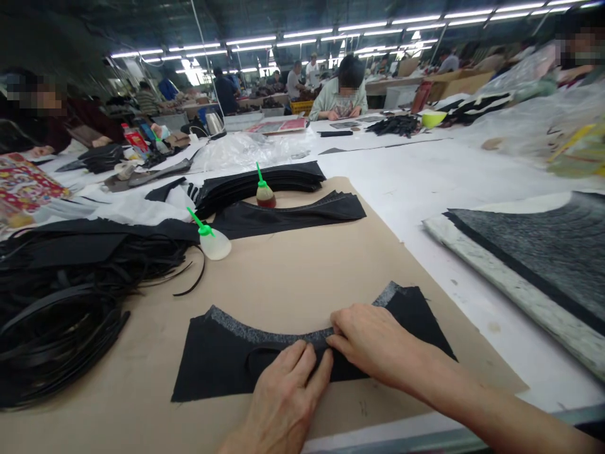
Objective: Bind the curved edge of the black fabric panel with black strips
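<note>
A black fabric piece (212, 359) with a concave upper edge lies flat on brown paper in front of me. A speckled grey band (269, 333) runs along that curve. On the piece, a thin black strip (253, 353) loops out beside my left fingers. My left hand (288, 391) presses down at the middle of the curve, fingers bent and thumb close to them, closed about the strip. Just to its right, my right hand (373, 340) pinches at the curved edge, knuckles up. The fingertips almost meet, and exactly what lies between them is partly hidden.
Brown paper (293, 271) covers the white table. Two squeeze bottles with green nozzles, one pale (216, 244), one amber (266, 195), stand by stacked black pieces (265, 180). Black strips (61, 315) are heaped left; a grey stack (539, 252) lies right. A co-worker (343, 91) sits opposite.
</note>
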Demonstrator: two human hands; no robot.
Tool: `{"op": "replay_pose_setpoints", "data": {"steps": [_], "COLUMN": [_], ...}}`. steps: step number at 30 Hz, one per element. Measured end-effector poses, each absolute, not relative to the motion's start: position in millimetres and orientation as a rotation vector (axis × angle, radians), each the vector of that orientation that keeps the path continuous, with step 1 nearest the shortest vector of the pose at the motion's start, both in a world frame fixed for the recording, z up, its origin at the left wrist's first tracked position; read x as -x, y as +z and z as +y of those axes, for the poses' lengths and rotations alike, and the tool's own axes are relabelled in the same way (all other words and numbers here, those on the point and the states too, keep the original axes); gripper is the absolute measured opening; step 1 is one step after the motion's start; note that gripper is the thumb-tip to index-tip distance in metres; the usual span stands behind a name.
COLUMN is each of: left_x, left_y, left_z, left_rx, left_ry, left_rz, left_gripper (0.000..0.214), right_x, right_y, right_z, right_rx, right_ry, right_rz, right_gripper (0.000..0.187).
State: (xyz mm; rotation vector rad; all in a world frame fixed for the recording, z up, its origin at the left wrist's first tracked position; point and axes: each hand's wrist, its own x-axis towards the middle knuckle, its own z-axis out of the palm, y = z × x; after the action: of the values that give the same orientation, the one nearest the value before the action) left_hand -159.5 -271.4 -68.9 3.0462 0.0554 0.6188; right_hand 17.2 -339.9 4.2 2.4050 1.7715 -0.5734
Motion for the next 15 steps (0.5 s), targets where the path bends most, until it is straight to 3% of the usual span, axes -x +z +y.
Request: {"op": "replay_pose_setpoints", "data": {"steps": [15], "left_x": [159], "left_y": [-70], "left_z": [-276], "left_rx": [-3.102], "left_ry": [0.558], "left_rz": [0.091], "left_gripper": [0.041], "right_x": [-24], "right_y": [3], "right_z": [-335], "right_rx": [-2.397], "right_ry": [-0.572], "right_rz": [1.753], "right_gripper": [0.018]}}
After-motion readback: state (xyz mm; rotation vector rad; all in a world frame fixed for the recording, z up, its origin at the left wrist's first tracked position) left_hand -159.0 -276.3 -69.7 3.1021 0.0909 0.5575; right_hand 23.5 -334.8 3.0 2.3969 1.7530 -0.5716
